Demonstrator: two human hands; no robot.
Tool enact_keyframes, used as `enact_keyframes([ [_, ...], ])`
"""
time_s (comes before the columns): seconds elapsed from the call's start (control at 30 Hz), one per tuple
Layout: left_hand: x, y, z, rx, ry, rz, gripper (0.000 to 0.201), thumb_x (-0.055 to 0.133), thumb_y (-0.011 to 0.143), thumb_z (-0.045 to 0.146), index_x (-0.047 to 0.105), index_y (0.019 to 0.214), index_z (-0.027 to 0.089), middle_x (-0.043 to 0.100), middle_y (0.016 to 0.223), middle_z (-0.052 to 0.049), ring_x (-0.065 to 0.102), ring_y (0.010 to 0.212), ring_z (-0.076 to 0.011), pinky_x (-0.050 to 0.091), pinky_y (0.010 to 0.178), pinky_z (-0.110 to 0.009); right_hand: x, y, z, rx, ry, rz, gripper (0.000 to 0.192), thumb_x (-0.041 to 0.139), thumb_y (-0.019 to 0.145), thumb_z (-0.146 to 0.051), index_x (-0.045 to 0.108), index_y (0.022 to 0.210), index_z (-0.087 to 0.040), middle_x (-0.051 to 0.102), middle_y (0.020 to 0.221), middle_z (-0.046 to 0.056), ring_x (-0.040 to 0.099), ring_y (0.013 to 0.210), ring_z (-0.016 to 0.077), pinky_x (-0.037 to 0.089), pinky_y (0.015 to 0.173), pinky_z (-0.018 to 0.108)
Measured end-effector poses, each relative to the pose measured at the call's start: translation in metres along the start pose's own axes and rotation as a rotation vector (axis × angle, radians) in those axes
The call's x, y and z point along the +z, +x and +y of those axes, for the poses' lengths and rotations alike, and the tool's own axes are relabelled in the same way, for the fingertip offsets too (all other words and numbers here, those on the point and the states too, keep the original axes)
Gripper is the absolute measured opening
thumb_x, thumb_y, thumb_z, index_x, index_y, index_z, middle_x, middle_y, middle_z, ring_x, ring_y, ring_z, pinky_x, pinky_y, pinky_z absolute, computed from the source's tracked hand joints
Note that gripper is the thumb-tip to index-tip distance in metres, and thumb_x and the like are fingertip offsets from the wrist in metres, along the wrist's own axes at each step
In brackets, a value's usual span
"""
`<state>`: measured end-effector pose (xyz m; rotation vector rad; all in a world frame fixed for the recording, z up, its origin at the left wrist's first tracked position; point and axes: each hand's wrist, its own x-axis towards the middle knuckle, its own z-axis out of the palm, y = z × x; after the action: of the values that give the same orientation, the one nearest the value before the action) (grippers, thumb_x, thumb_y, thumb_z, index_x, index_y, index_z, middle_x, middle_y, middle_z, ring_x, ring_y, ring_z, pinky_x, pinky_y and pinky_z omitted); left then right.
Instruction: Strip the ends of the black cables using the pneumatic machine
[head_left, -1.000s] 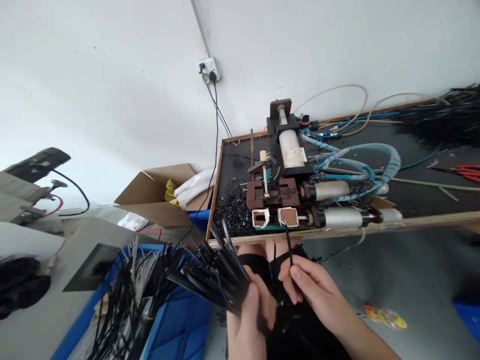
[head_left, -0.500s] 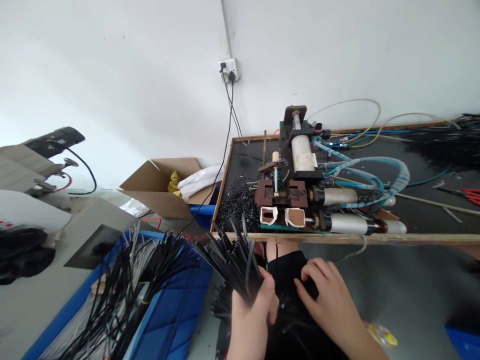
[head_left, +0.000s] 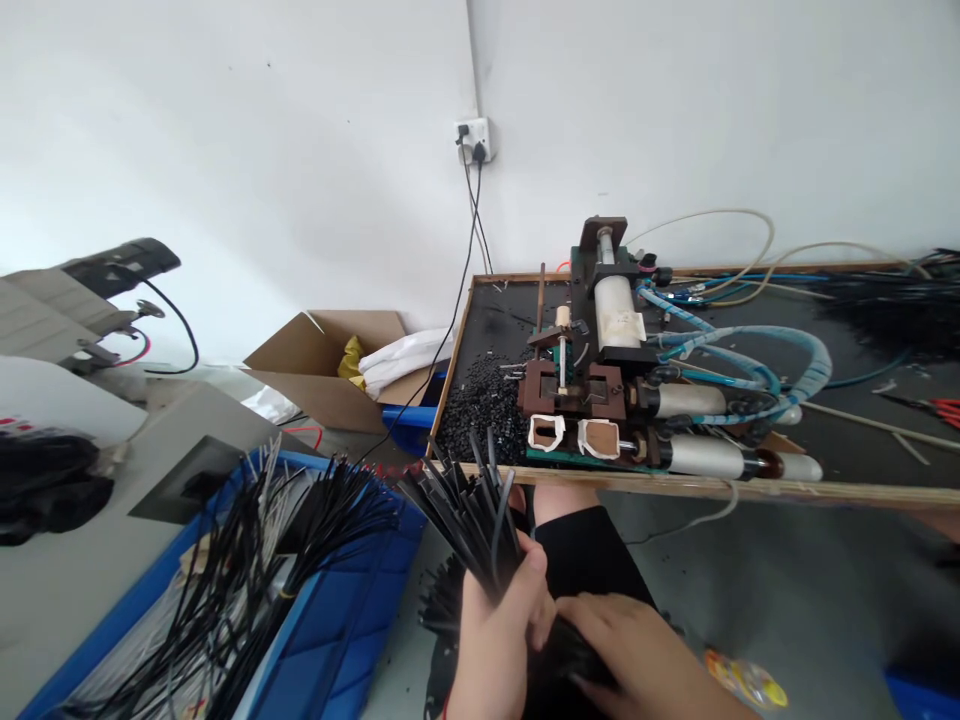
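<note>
Left hand (head_left: 496,622) had a bunch of black cables (head_left: 466,520), right hand (head_left: 634,640) near it, couldn't tell its grip.

My right hand (head_left: 626,640) drawn back from the brown pad (head_left: 600,438) to beside my left hand (head_left: 506,605), lone black strand gone from that pad, held bundle (head_left: 466,510) more upright, view swung left

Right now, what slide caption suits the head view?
Left hand grips a dark strand bundle, right hand close by, before a machine on a bench.
</note>
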<state>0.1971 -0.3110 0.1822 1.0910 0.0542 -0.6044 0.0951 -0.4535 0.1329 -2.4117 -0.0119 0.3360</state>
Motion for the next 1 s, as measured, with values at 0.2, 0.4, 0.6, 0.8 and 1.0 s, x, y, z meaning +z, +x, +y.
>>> enact_keyframes([
  [0.2, 0.0, 0.009, 0.006, 0.038, -0.07, 0.03, 0.038, 0.088, 0.085, 0.046, 0.062, 0.093, 0.02, 0.042, 0.053, 0.012, 0.035, 0.042, -0.0058, 0.027, 0.045, -0.022, -0.005, -0.022, 0.041, 0.166, -0.122, -0.012, 0.036, 0.052, 0.075, 0.003, 0.06, 0.096, -0.024, 0.081, 0.09, 0.003, 0.08, 0.082, 0.0289, 0.044, 0.066, 0.03],
  [0.4, 0.005, 0.018, -0.015, 0.011, 0.082, 0.024, 0.054, 0.087, 0.08, 0.063, 0.061, 0.095, 0.019, 0.043, 0.055, 0.012, 0.035, 0.043, -0.0062, 0.026, 0.044, -0.022, 0.013, -0.026, 0.059, 0.086, -0.114, 0.169, 0.045, 0.06, 0.096, -0.021, 0.06, 0.141, -0.024, 0.077, 0.129, 0.013, 0.075, 0.115, 0.0343, 0.058, 0.094, 0.043],
  [0.6, 0.016, 0.027, -0.031, 0.016, 0.143, 0.05, 0.06, 0.087, 0.075, 0.071, 0.062, 0.09, 0.019, 0.045, 0.051, 0.011, 0.036, 0.043, -0.0068, 0.027, 0.045, -0.022, 0.014, -0.016, 0.04, -0.102, -0.033, 0.54, 0.092, 0.047, 0.082, -0.002, 0.03, 0.167, -0.029, 0.052, 0.163, 0.013, 0.052, 0.146, 0.0372, 0.045, 0.116, 0.061],
  [0.8, 0.014, 0.02, -0.056, 0.041, 0.216, 0.0, 0.039, 0.088, 0.083, 0.052, 0.076, 0.094, 0.017, 0.071, 0.074, -0.003, 0.065, 0.067, -0.0173, 0.054, 0.063, -0.028, -0.004, 0.016, -0.017, -0.038, 0.388, 0.917, 0.05, 0.051, 0.105, -0.022, 0.047, 0.154, -0.028, 0.061, 0.144, 0.013, 0.062, 0.128, 0.0302, 0.056, 0.105, 0.045],
  [1.0, 0.001, 0.02, -0.073, 0.061, 0.282, -0.087, 0.039, 0.09, 0.081, 0.037, 0.08, 0.114, 0.018, 0.082, 0.116, -0.015, 0.075, 0.109, -0.0366, 0.06, 0.099, -0.049, -0.018, 0.047, -0.028, -0.13, 0.304, 0.937, 0.013, 0.057, 0.103, -0.019, 0.065, 0.111, -0.024, 0.07, 0.104, 0.007, 0.069, 0.096, 0.0255, 0.058, 0.083, 0.038],
])
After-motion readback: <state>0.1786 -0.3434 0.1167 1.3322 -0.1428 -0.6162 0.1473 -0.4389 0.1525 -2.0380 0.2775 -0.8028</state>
